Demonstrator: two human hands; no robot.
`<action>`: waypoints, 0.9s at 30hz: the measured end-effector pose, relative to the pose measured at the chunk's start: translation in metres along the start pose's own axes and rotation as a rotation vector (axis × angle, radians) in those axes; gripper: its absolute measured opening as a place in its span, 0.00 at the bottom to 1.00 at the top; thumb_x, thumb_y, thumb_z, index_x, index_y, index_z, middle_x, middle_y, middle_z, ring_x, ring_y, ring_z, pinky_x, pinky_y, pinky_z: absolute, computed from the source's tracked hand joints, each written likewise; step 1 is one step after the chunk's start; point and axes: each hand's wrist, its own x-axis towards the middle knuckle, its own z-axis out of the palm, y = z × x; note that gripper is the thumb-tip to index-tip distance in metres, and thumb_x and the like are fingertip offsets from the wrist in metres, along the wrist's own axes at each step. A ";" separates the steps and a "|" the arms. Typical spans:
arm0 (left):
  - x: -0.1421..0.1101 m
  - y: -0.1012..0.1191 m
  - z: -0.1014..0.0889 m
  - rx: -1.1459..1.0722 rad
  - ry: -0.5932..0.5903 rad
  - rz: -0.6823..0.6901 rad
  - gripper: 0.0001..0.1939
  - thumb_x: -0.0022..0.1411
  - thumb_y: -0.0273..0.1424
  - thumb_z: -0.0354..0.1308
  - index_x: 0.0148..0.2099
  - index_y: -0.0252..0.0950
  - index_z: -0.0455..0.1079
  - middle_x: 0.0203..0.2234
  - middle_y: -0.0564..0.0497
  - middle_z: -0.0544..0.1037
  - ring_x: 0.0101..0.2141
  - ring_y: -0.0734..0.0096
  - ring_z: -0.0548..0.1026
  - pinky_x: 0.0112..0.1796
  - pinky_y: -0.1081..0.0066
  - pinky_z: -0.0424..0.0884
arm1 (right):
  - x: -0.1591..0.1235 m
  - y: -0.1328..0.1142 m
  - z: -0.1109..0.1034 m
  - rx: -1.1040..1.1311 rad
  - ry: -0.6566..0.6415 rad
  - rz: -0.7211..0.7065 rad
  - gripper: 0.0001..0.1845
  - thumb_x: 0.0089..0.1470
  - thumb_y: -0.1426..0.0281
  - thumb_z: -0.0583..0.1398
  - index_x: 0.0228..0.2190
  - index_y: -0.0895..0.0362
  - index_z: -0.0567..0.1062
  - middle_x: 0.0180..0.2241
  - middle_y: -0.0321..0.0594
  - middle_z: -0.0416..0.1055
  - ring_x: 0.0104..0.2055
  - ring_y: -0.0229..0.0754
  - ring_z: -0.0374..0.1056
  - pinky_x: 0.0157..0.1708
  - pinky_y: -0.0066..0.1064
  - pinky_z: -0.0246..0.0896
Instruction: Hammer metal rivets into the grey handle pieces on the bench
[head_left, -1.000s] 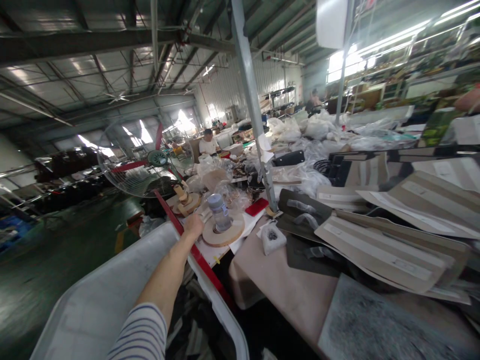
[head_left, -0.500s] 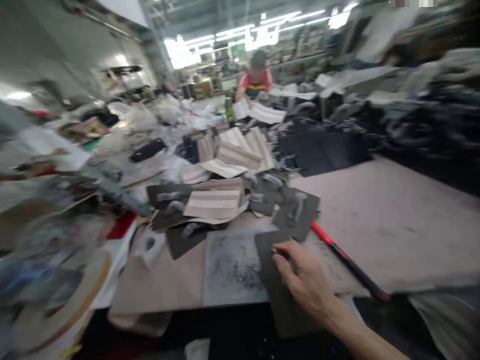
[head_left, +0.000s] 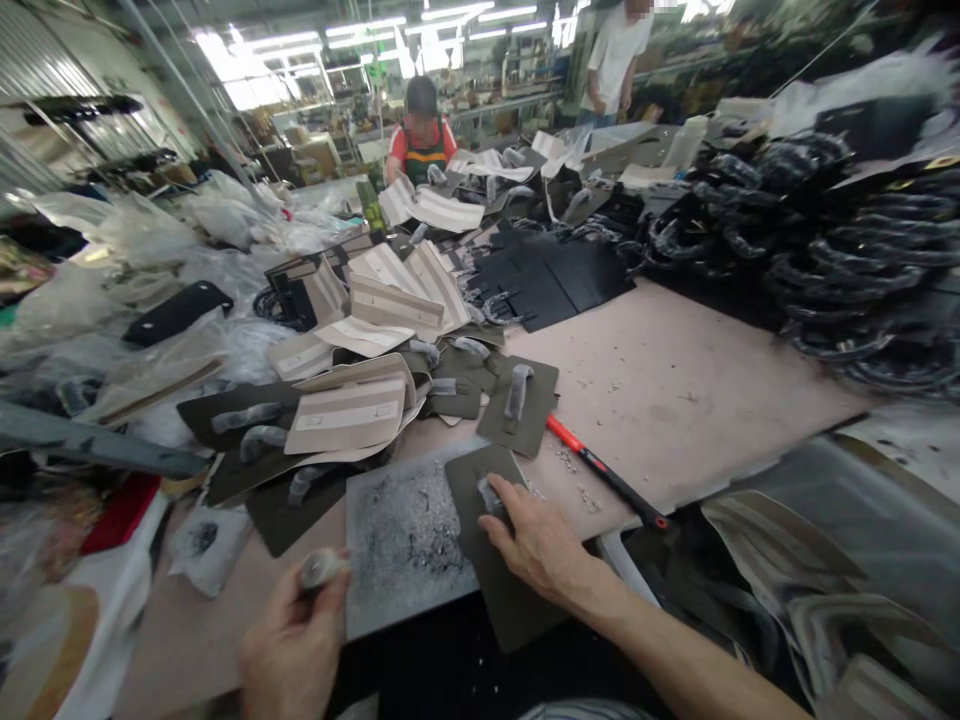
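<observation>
My left hand [head_left: 296, 640] is closed around a short, round metal tool [head_left: 322, 568], whose end shows above the fingers. It is left of a grey, scuffed slab [head_left: 397, 540] strewn with dark bits. My right hand [head_left: 540, 535] has its fingers curled at a plastic-wrapped handle [head_left: 491, 493] on a dark olive panel [head_left: 480, 560]. This panel lies over the slab's right side and juts past the table's front edge. Just beyond lies another olive panel [head_left: 536, 425] with a wrapped handle. A long red-and-black tool handle [head_left: 600, 468] rests beside it.
Olive and beige panels [head_left: 349, 415] are heaped at the left of the table [head_left: 675, 400]. Black panels [head_left: 555, 275] and stacked wrapped black handles [head_left: 847, 270] occupy the back right. Small metal bits are scattered near the red tool. A person [head_left: 421, 140] is across the table; another stands farther back.
The view has swung right and steadied. My left hand has come into view with the metal tool. My right hand stays at the olive panel, whose wrapped handle now shows.
</observation>
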 end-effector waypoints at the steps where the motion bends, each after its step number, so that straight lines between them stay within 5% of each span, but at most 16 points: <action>1: 0.002 0.012 0.021 -0.111 -0.110 -0.002 0.17 0.53 0.46 0.64 0.40 0.41 0.77 0.33 0.52 0.83 0.35 0.58 0.80 0.34 0.67 0.76 | -0.001 0.000 0.004 -0.004 0.001 0.011 0.27 0.64 0.62 0.53 0.60 0.59 0.61 0.46 0.49 0.73 0.45 0.49 0.72 0.42 0.35 0.62; 6: 0.022 0.065 0.137 -0.672 -0.389 -0.018 0.21 0.53 0.37 0.66 0.48 0.34 0.72 0.36 0.47 0.83 0.39 0.64 0.80 0.44 0.68 0.74 | -0.002 0.001 0.010 -0.011 0.004 0.041 0.14 0.65 0.61 0.52 0.43 0.56 0.72 0.36 0.42 0.77 0.37 0.45 0.74 0.32 0.31 0.56; 10: 0.029 0.062 0.184 -0.788 -0.464 -0.074 0.18 0.52 0.35 0.66 0.44 0.32 0.72 0.34 0.46 0.82 0.37 0.65 0.81 0.42 0.68 0.74 | 0.003 0.005 0.007 -0.032 0.014 0.065 0.16 0.65 0.61 0.52 0.31 0.55 0.72 0.31 0.39 0.76 0.33 0.42 0.73 0.29 0.31 0.50; 16: 0.024 0.039 0.189 -0.693 -0.468 0.008 0.16 0.57 0.36 0.65 0.45 0.33 0.72 0.37 0.45 0.82 0.39 0.65 0.80 0.43 0.68 0.73 | 0.011 0.010 0.010 -0.020 0.029 0.089 0.15 0.65 0.61 0.52 0.31 0.55 0.72 0.32 0.39 0.76 0.32 0.40 0.71 0.29 0.31 0.47; 27: 0.023 0.038 0.192 -0.595 -0.485 0.073 0.13 0.59 0.34 0.62 0.45 0.34 0.72 0.38 0.46 0.82 0.40 0.64 0.80 0.44 0.67 0.73 | 0.001 0.019 0.002 0.223 0.064 0.029 0.13 0.64 0.61 0.52 0.39 0.54 0.73 0.36 0.41 0.75 0.37 0.43 0.70 0.34 0.31 0.56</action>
